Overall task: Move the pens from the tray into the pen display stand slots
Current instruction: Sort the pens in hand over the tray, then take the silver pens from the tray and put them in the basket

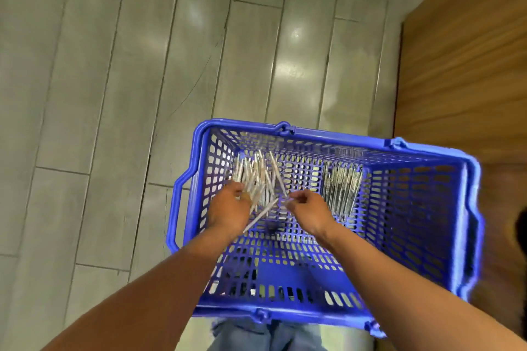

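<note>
Just beyond the left hand (228, 205), which clutches a fanned bunch of slim white plastic pens (256, 177), their shafts point away, while the right hand (309, 209) pinches one tip.

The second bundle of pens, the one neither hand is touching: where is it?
In the head view, the untouched bundle lies on the blue basket's floor, just right of the right hand.

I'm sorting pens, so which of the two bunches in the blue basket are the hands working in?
The loose, fanned-out bunch of white pens at the basket's left end; the other bunch, right of it, lies neatly packed and untouched.
</note>
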Motion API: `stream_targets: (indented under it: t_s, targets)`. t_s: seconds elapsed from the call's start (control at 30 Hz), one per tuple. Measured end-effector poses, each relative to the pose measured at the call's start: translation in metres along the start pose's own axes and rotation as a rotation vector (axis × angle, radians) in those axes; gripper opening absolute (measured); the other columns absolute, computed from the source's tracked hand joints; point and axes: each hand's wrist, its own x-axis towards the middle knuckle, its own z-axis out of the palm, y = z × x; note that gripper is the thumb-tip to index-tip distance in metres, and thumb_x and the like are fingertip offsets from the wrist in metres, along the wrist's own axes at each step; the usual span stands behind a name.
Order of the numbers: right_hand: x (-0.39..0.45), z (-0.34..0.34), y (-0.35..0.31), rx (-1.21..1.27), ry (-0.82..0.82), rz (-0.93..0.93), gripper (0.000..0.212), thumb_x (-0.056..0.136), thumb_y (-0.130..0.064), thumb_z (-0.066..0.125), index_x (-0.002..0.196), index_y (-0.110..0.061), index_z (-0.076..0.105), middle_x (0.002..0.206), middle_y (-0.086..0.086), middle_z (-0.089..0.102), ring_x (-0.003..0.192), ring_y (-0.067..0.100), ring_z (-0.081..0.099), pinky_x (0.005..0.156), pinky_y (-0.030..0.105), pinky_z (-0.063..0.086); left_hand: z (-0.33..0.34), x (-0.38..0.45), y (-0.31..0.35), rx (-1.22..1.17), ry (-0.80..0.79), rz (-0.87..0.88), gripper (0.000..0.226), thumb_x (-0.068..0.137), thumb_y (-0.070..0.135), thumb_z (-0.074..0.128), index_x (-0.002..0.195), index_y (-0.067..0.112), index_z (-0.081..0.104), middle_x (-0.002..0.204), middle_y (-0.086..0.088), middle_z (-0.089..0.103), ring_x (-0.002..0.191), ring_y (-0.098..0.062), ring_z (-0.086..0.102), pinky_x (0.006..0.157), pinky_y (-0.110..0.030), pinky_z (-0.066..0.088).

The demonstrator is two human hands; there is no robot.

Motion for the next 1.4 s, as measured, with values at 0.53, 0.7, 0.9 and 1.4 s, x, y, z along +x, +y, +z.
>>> stream_targets:
  t_s: [0.53,0.7,0.9,1.4]
  targets:
    - [-0.385,-0.145,-0.111,0.771,0.155,-0.106,0.020,0.103,-0.025,0.044,0.094,-0.012,0.056,0.079,0.005,0.058,0.060,0.016,0.054,0.052,0.023,0.039,-0.155,-0.317,0.210,-0.377,-0.291,0.048,0.019,0.104,0.019,0.044,0.103,0.015,0.063,0.098,-0.007,0.069,0.081,-0.019,0.060,0.065,-0.028,0.045]
    - [-0.503,-0.202,-0.102,1.074,0.262,-0.208,0.029,0.104,-0.030,0.038,0.102,-0.011,0.059,0.080,0.006,0.066,0.054,0.012,0.060,0.047,0.019,0.044,-0.153,-0.435,0.290,-0.379,-0.421,0.184,0.012,0.100,0.017,0.049,0.101,0.014,0.061,0.088,-0.005,0.067,0.072,-0.017,0.057,0.065,-0.027,0.043]
    - [-0.632,-0.260,-0.023,1.330,0.501,-0.329,0.037,0.104,-0.032,0.037,0.106,-0.004,0.061,0.081,0.007,0.069,0.054,0.011,0.061,0.048,0.019,0.048,-0.127,-0.547,0.339,-0.329,-0.623,0.278,0.016,0.101,0.016,0.048,0.103,0.012,0.063,0.096,-0.011,0.070,0.069,-0.017,0.062,0.062,-0.025,0.049]
    - [-0.771,-0.313,0.218,1.530,0.937,-0.259,0.018,0.098,-0.018,0.053,0.107,-0.008,0.064,0.087,0.010,0.074,0.068,0.018,0.065,0.061,0.028,0.052,0.059,-0.725,0.390,0.151,-1.007,0.477,0.026,0.102,0.027,0.049,0.119,0.014,0.063,0.106,-0.005,0.076,0.090,-0.019,0.073,0.073,-0.032,0.054]
